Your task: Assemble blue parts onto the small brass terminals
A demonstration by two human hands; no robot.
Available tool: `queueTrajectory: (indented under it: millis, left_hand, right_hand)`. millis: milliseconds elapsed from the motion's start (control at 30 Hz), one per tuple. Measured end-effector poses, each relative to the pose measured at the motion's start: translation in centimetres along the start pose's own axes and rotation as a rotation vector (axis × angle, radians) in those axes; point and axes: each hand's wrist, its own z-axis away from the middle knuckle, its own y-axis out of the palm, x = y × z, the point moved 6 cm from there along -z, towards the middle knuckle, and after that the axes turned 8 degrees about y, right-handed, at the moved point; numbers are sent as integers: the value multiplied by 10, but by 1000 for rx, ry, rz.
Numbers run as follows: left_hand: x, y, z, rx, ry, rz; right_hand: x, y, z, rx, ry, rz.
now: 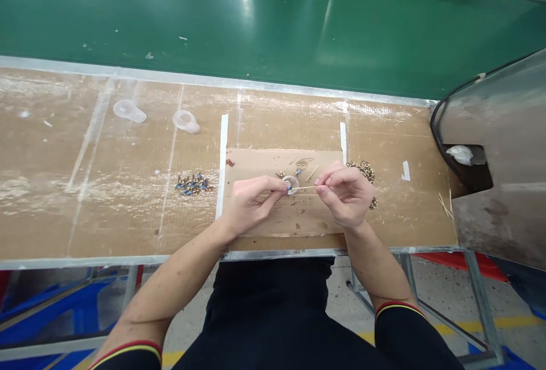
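Observation:
My left hand [255, 202] pinches a small blue part [288, 187] between thumb and fingertips. From the right, my right hand [347, 192] holds a thin wooden stick [305, 188], its far end at or close to the blue part. Beneath the fingertips a small round clear dish [292, 181] rests on a brown cardboard sheet [273, 225]. Behind the dish lie a few small brass and blue pieces [298, 171] and loose sticks [313, 173]. A pile of brass rings [365, 170] is partly hidden behind my right hand.
Many blue and brass parts [193, 184] are heaped left of the sheet. Two clear plastic cups [127, 109] [184, 120] lie farther back. White tape [222, 165] borders the sheet. A metal housing [503, 159] with a black cable stands at right, beyond more sticks [446, 205].

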Motion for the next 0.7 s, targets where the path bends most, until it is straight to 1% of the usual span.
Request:
queueTrajectory:
  millis: [233, 433, 700]
  left_hand:
    - [-2, -1, -1, -20, 26, 4]
    - [-2, -1, -1, -10, 13, 7]
    - [-2, -1, -1, -7, 36, 10]
  right_hand:
    - [-1, 1, 1, 25, 10, -25]
    - [-3, 2, 2, 35, 31, 0]
    - [-4, 5, 3, 59, 42, -83]
